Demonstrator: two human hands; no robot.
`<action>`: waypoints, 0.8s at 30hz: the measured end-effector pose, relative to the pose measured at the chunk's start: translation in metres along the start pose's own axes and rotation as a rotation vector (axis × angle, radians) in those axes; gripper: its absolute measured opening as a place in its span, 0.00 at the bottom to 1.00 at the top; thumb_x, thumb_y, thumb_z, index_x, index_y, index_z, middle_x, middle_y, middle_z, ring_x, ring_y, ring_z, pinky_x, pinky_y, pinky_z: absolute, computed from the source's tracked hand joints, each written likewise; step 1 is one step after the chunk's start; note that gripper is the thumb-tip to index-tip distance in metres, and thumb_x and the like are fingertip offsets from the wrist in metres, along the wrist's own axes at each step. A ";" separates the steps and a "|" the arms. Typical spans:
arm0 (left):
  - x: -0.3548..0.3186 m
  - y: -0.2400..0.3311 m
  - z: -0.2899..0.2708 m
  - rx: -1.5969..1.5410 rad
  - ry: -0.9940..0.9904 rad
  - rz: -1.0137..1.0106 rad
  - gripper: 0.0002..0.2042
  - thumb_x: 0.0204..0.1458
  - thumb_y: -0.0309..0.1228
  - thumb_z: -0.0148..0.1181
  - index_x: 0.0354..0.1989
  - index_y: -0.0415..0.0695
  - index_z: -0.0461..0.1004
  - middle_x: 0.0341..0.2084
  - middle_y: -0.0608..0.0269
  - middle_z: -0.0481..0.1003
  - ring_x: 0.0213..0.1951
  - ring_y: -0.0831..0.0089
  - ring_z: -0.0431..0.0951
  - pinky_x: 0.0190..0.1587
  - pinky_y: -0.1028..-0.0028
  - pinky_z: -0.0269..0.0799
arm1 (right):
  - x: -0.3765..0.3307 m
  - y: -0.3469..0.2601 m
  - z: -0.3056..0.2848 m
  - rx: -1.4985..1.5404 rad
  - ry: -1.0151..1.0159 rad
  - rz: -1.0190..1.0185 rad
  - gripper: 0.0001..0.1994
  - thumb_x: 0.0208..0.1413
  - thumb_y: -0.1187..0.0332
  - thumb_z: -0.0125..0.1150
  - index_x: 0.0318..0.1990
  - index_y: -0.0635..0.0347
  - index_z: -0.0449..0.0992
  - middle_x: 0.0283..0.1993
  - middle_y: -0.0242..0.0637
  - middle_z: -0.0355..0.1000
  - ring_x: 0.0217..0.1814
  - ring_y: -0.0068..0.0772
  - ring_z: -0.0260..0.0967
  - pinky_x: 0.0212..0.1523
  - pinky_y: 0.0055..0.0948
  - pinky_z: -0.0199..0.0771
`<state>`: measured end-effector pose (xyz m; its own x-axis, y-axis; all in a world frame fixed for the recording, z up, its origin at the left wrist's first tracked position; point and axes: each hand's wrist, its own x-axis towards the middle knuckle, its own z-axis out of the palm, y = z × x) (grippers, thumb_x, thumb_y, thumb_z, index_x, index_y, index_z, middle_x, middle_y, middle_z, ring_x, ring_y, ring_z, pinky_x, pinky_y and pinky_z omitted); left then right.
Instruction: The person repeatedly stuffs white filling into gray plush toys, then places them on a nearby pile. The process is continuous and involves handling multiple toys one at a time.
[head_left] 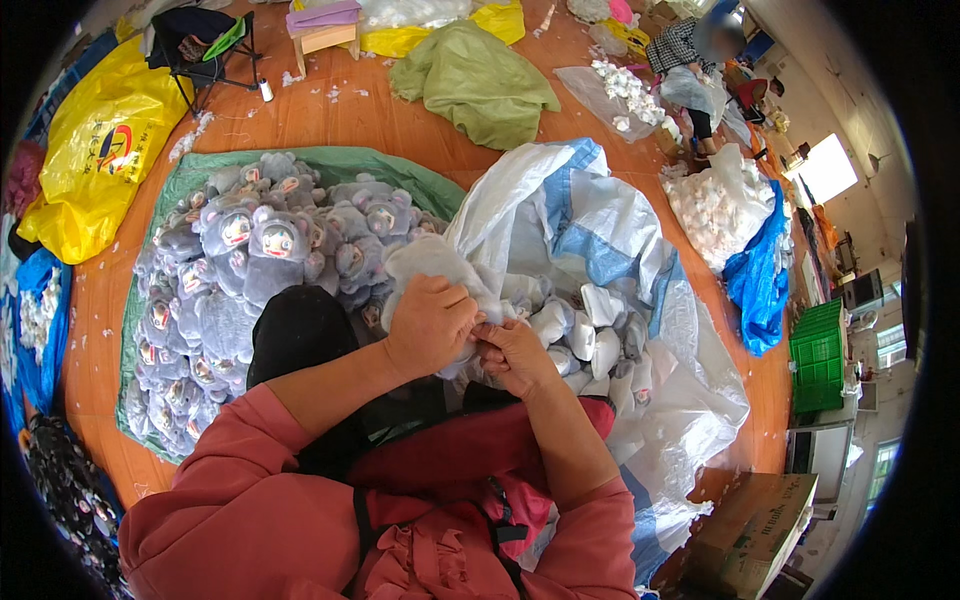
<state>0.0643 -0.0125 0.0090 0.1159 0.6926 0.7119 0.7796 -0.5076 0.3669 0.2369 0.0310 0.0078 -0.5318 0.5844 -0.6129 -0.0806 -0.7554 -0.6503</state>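
Observation:
A pale grey plush piece [437, 262] is gripped in front of my chest, its face side not showing. My left hand [430, 325] is closed round its near side. Right beside it, my right hand [515, 358] pinches at the edge of the plush, the fingertips of both hands meeting there. Whatever small thing lies between the right fingertips is too small to make out. To the left rises a heap of grey plush dolls [276, 246] with printed faces and round ears. Grey and white plush pieces [600, 340] lie at the right in a white and blue woven sack [590, 240].
Under the dolls spreads a green sheet [385, 160]. Yellow sack [100, 150], folding chair [205, 50] and small wooden stool [325, 38] stand beyond. A co-worker [690, 60] bends at the far right near a bag of white stuffing [725, 210]. A cardboard box [750, 530] sits near right.

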 end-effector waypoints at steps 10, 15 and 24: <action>0.000 -0.016 0.006 -0.189 -0.047 -0.409 0.02 0.53 0.26 0.58 0.33 0.42 0.74 0.29 0.55 0.76 0.37 0.52 0.76 0.43 0.58 0.69 | 0.006 0.015 0.004 -0.097 0.054 -0.397 0.05 0.55 0.74 0.62 0.30 0.56 0.71 0.25 0.28 0.70 0.15 0.14 0.53 0.15 0.17 0.49; -0.001 -0.014 -0.007 -0.352 -0.296 -0.358 0.18 0.49 0.23 0.56 0.51 0.46 0.73 0.44 0.54 0.76 0.50 0.51 0.74 0.54 0.58 0.68 | 0.007 0.005 -0.003 -0.002 0.192 -0.466 0.05 0.55 0.73 0.61 0.29 0.56 0.71 0.23 0.28 0.69 0.15 0.14 0.52 0.15 0.17 0.47; 0.002 -0.014 -0.006 0.154 -0.264 0.007 0.24 0.45 0.25 0.58 0.56 0.48 0.73 0.45 0.66 0.77 0.55 0.61 0.70 0.64 0.51 0.55 | -0.014 -0.016 -0.010 0.147 -0.107 -0.262 0.04 0.52 0.74 0.60 0.29 0.57 0.72 0.27 0.34 0.71 0.16 0.18 0.54 0.15 0.18 0.51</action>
<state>0.0504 -0.0071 0.0087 0.2617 0.8091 0.5262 0.8602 -0.4428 0.2531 0.2537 0.0378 0.0219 -0.5621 0.7362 -0.3769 -0.3437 -0.6224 -0.7032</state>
